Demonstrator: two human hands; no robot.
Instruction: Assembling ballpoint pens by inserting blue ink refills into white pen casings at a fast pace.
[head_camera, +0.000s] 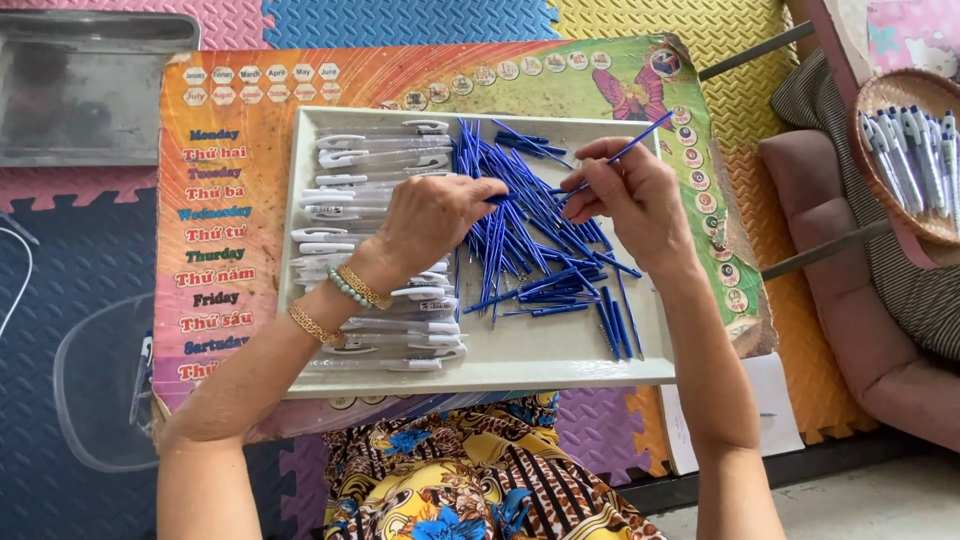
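Step in hand: sorting pen parts on the white tray (560, 372) at mid-frame — by the look of it, one refill is being picked out for fitting into a barrel.
Left hand (432, 222): palm down over the middle of the tray, fingers curled, tips touching the near edge of the pile of blue refills (535, 235); whether it grips one I cannot tell.
Right hand (632, 192): pinching a single blue refill (645, 137), which slants up toward the upper right of the frame.
Next move, as a judgement: it calls for a fine pinch and steady aim — the rod is thin and springy and must be kept straight.
White pen barrels (375, 180): smooth plastic, clipped, lying in rows on the tray's left half.
Refills: slim, glossy, tangled crosswise.
Bracelets (352, 288): beaded and gold-coloured, on the left wrist.
Under the tray: a colourful printed board (230, 90) on textured foam floor mats (400, 18).
Right edge: woven basket (885, 100) holding assembled pens (905, 150).
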